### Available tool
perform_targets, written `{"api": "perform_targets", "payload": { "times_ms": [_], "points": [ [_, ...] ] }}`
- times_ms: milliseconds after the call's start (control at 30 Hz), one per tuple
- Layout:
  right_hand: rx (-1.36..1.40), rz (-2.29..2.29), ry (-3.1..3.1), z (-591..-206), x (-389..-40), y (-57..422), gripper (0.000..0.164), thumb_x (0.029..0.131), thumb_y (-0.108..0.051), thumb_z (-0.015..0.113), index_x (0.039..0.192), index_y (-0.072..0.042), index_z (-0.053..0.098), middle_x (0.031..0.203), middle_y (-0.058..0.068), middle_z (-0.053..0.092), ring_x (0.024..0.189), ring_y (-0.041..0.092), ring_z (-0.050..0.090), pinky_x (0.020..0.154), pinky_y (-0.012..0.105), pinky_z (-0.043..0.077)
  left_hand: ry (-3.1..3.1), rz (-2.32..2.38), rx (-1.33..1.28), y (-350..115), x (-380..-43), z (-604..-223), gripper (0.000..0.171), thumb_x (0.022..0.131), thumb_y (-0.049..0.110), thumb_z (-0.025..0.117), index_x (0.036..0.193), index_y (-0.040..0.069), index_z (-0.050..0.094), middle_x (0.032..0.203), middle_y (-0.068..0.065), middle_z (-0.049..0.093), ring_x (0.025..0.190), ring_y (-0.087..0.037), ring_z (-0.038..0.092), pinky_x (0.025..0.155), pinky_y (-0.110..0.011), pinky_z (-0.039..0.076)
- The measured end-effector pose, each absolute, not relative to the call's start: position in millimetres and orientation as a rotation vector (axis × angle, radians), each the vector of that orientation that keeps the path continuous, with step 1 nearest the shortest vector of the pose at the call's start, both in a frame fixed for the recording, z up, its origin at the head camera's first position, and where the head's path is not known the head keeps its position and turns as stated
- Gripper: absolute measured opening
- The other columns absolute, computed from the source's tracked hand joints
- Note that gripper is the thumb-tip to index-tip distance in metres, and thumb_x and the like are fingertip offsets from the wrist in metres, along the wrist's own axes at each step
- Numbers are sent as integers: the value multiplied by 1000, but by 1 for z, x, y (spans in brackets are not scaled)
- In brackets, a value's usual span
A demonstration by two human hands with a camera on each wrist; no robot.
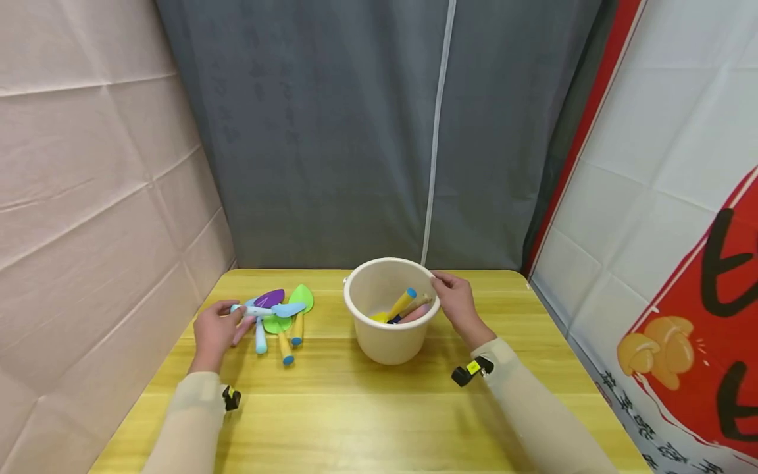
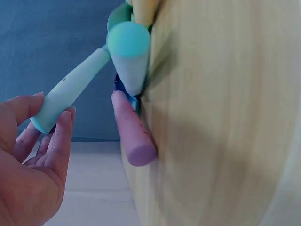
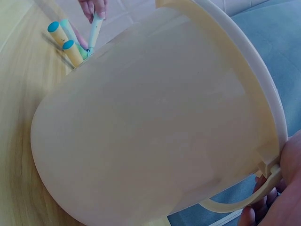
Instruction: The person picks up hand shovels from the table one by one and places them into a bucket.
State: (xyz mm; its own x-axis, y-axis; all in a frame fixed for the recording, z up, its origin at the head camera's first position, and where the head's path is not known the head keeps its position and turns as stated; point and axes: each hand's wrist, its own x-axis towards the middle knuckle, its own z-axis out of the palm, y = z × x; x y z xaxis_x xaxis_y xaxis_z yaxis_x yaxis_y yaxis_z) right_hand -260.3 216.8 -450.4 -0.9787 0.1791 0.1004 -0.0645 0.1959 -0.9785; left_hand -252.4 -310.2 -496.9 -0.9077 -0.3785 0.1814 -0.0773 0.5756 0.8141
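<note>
In the head view my left hand (image 1: 213, 332) pinches the handle end of a light-blue toy shovel (image 1: 288, 309), raised over a small pile of other toy shovels. In the left wrist view that pale blue handle (image 2: 73, 87) slants up from thumb and fingertips. Beneath it lie a purple blade (image 1: 269, 298), a green shovel (image 1: 303, 296) with a yellow handle, and a pink handle (image 2: 131, 132). My right hand (image 1: 457, 299) grips the rim of a cream bucket (image 1: 387, 343) at its right side, with fingers around the bail handle (image 3: 225, 207) in the right wrist view.
Inside the bucket lie several tools, among them one with a yellow handle (image 1: 403, 301) and a pink one (image 1: 416, 313). Both stand on a wooden table (image 1: 331, 421). A grey curtain (image 1: 326, 145) hangs behind, with pale cloth walls (image 1: 106, 197) at the sides.
</note>
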Motion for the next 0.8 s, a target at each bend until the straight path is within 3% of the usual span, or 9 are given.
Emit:
{"api": "perform_targets", "payload": {
  "times_ms": [267,433,533,800],
  "points": [
    [-100,1872,-2261,-448,-261,217,39,113,-27,65,143,-3,73,141,20,72,128,34,70,106,44,59,-2401,-1328,389,-299,-247,-475,46,108,36,73,139,3,74,135,-22,72,124,-36,65,104,-47,51],
    [-94,1867,-2262,-448,-262,218,39,113,-27,65,143,-4,74,140,20,73,126,35,70,104,41,60,-2358,-1405,367,-295,-244,-455,48,105,39,78,138,4,76,128,-19,74,96,-8,73,83,-19,53],
    [-97,1862,-2266,-448,-262,219,38,113,-27,65,142,-4,74,139,20,73,126,34,70,103,40,60,-2338,-1462,336,-292,-243,-444,49,104,38,79,138,3,75,124,-17,74,82,6,71,74,-12,54],
    [-110,1853,-2278,-449,-263,219,40,112,-29,65,144,-5,73,141,19,72,127,33,69,103,38,60,-2275,-1604,277,-279,-241,-418,48,104,34,80,138,2,74,114,-7,71,85,5,74,77,-14,59]
  ]
}}
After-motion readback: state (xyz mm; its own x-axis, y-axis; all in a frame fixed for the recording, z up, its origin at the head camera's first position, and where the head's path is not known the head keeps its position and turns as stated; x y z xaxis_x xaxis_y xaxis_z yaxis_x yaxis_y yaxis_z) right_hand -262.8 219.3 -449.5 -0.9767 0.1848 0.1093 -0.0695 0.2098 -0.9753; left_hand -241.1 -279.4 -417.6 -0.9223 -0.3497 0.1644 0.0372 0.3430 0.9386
